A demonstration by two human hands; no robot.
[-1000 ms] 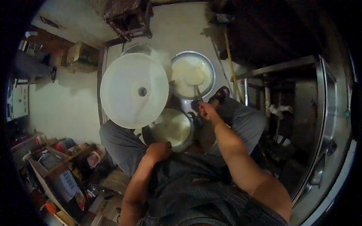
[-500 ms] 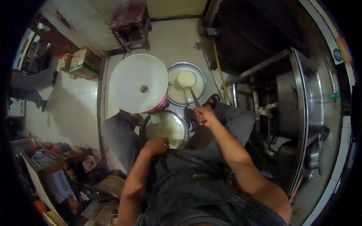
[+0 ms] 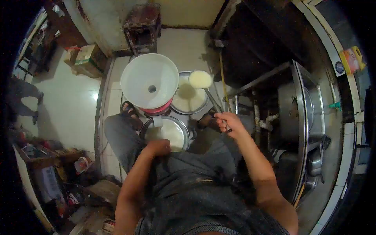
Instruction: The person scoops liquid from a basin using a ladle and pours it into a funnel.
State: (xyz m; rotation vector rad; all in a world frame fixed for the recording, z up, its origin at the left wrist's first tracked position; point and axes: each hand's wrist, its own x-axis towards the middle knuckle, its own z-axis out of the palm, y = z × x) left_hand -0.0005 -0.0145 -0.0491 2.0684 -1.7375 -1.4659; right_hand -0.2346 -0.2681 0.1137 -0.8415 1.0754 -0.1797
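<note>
In the head view, the right hand (image 3: 231,124) is closed around the handle of a ladle (image 3: 200,79) filled with pale mixture, raised over the right side of the far pan (image 3: 189,113). The step looks like ladling; so full a scoop calls for a level, steady wrist. The left hand (image 3: 158,148) is at the near pot (image 3: 187,133), its fingers too hidden to tell their grip. A wide white bowl (image 3: 135,78) is left of the far pan.

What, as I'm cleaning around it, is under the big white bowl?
Under the white bowl, a red part shows along the near side. The rest below is covered, so its support can't be made out. The bowl also hides the left edge of the far pan.
</note>
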